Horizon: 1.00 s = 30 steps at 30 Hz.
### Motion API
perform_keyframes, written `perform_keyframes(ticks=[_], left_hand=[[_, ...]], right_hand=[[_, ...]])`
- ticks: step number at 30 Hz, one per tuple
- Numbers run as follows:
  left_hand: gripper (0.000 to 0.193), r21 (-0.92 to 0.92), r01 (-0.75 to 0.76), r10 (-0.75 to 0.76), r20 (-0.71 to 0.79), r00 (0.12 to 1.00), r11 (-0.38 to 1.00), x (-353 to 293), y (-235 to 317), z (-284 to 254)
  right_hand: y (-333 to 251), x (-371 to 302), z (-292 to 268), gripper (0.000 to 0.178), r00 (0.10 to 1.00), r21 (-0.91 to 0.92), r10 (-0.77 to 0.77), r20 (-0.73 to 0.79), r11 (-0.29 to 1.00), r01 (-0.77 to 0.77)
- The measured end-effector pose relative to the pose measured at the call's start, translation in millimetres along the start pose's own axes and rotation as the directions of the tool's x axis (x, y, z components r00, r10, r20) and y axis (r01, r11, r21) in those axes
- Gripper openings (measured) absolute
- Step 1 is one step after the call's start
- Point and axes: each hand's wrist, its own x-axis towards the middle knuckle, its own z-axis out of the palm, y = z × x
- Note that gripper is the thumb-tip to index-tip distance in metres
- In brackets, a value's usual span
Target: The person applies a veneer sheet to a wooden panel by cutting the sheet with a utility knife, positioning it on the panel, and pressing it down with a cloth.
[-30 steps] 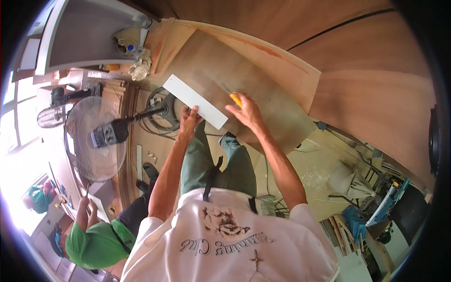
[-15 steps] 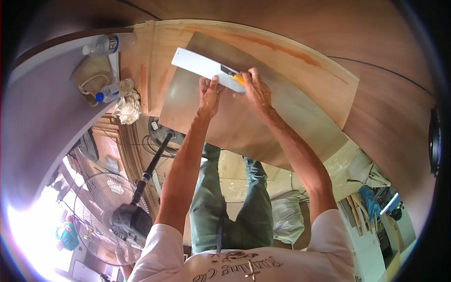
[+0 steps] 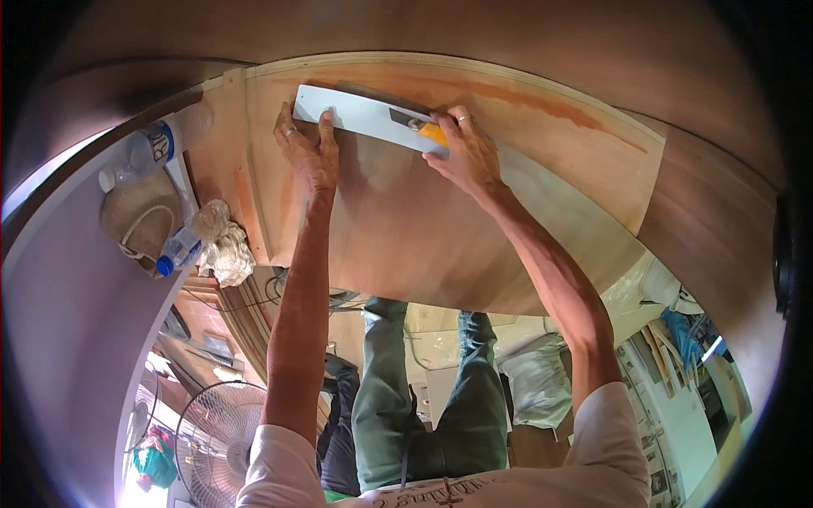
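Observation:
A handsaw (image 3: 360, 124), by its look, has a broad pale blade with a small hole at the far-left end, a dark mount and a yellow handle; I cannot make out teeth. It lies slanted over a thin brown sheet (image 3: 406, 229). My right hand (image 3: 470, 157) grips the yellow handle, its fingers hiding the end. My left hand (image 3: 309, 152) holds the blade's left end, thumb flat on top and fingers beyond the edge. The sheet rests on a wooden board (image 3: 593, 161), its far corner poking out behind the blade.
Plastic bottles (image 3: 179, 250), a tan bag (image 3: 140, 212) and a crumpled cloth (image 3: 227, 254) sit on the left. A standing fan (image 3: 222, 432) is at lower left. Wood strips (image 3: 659, 356) and a pale sack (image 3: 538, 385) lie to the lower right.
My left hand has slid from the blade's middle to its left end. The blade now lies nearer the sheet's far edge, and the whole view has shifted.

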Motion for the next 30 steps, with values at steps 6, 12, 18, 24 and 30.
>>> perform_keyframes(ticks=[6,12,18,24,30], left_hand=[[0.059,-0.051,0.032,-0.032,0.009,0.999,0.998,-1,-2,15],[0.056,0.159,-0.125,0.121,0.03,0.992,0.979,-6,-8,21],[0.058,0.212,-0.102,0.097,0.032,0.995,0.972,-7,-12,26],[0.062,0.291,-0.129,0.115,0.064,0.991,0.948,-6,-7,26],[0.063,0.306,-0.124,0.11,0.061,0.992,0.944,-7,-8,27]], right_hand=[[4,11,-1,0.063,1.0,0.035,0.0,0.028,0.999,-0.001],[9,11,3,0.064,1.0,0.036,-0.001,0.02,0.999,0.001],[12,10,4,0.065,1.0,0.07,-0.013,0.013,0.997,0.012],[16,10,3,0.067,0.998,0.069,0.021,0.057,0.997,-0.025],[18,10,5,0.064,1.0,0.06,-0.01,-0.005,0.998,0.011]])
